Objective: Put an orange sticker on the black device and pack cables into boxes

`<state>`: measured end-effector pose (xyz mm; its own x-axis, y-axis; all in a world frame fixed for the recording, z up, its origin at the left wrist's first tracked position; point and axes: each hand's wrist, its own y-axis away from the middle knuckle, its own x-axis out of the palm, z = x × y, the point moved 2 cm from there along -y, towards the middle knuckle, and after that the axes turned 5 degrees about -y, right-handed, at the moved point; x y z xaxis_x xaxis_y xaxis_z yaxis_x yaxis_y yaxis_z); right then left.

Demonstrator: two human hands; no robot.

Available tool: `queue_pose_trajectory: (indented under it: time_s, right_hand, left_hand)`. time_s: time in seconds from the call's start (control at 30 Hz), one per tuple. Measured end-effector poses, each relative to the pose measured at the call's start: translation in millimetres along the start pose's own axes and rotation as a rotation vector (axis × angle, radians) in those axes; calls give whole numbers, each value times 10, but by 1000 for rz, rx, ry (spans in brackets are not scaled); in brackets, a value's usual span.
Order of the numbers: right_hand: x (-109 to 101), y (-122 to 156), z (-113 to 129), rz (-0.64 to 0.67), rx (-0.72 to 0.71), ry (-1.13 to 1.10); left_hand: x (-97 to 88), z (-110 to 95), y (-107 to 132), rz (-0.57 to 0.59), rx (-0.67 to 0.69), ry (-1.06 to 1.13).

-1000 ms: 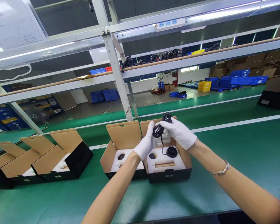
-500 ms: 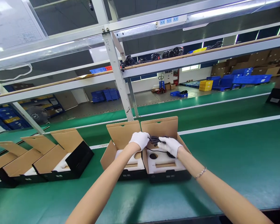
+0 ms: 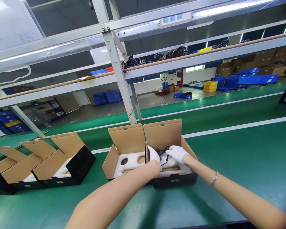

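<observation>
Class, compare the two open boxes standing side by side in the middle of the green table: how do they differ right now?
The right box has both gloved hands, left hand and right hand, pressing a black cable into it; the left box is untouched. The left box's white foam insert shows bare cut-outs; the right box's is mostly covered. Both have raised brown lids.

To your left, just beside the one in front of you, an open carton [image 3: 124,156] shows its white foam insert [image 3: 131,161] with round cut-outs. Farther left, three more open cartons [image 3: 43,165] lie overlapped on the green belt [image 3: 240,152]. Overhead, a socket strip [image 3: 173,18] sits on the metal frame [image 3: 118,76] (black cable coils [image 3: 131,62] line the upper shelf). Blue crates [image 3: 255,79] stack beyond.
</observation>
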<state>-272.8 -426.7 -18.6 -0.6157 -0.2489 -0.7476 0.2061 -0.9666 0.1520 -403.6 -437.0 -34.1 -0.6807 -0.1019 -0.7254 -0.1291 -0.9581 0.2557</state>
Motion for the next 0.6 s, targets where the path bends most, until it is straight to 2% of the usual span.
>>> queue_pose_trajectory:
  time_s: [0.13, 0.3, 0.37, 0.43, 0.5, 0.6]
  right_hand:
    - [-59, 0, 84, -44, -26, 247]
    - [29, -107, 306, 33, -107, 382]
    - [5, -139, 354, 50, -116, 409]
    - [-80, -105, 380, 50, -126, 440]
    - [-192, 27, 388, 19, -148, 472]
    - [-248, 367, 334, -27, -212, 466]
  left_hand:
    - [29, -41, -79, 24, -3, -2]
    - [-30, 39, 4, 13, 45, -2]
    - [-86, 91, 72, -19, 59, 10]
    - [-180, 163, 167, -80, 64, 35]
    - [-302, 302, 310, -190, 68, 81]
    - [-391, 761, 645, -431, 43, 189]
